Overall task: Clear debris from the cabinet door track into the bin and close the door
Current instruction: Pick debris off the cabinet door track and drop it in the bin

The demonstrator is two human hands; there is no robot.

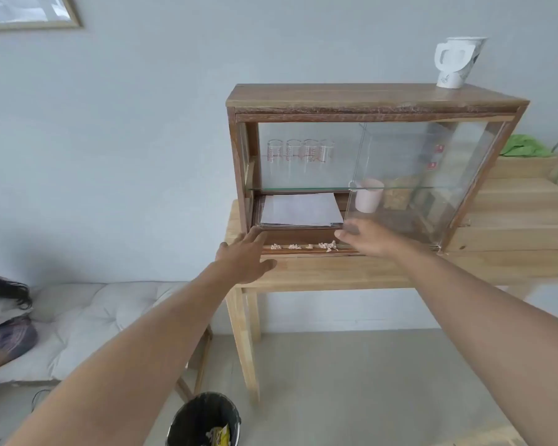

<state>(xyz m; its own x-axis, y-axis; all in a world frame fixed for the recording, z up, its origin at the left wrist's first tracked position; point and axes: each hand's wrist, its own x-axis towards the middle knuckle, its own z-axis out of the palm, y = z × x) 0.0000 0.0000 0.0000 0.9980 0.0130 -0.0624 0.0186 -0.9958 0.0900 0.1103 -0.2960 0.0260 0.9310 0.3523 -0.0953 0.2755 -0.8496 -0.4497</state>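
A wooden cabinet [377, 98] with sliding glass doors stands on a light wooden table [335, 272]. Its glass door [416, 188] is slid to the right, leaving the left half open. Several small pale scraps of debris [306, 246] lie in the bottom door track [303, 251]. My left hand [244, 257] is flat with fingers spread at the cabinet's lower left corner, empty. My right hand [364, 238] reaches to the lower left edge of the glass door, fingers apart, just right of the debris. A black bin [203, 420] stands on the floor below.
Inside the cabinet are glass beakers [300, 152], a stack of paper [302, 209] and a pink cup [369, 195]. A white paper cup [455, 61] stands on top. A white cushioned bench [78, 320] with a seated person [0, 304] is at the left.
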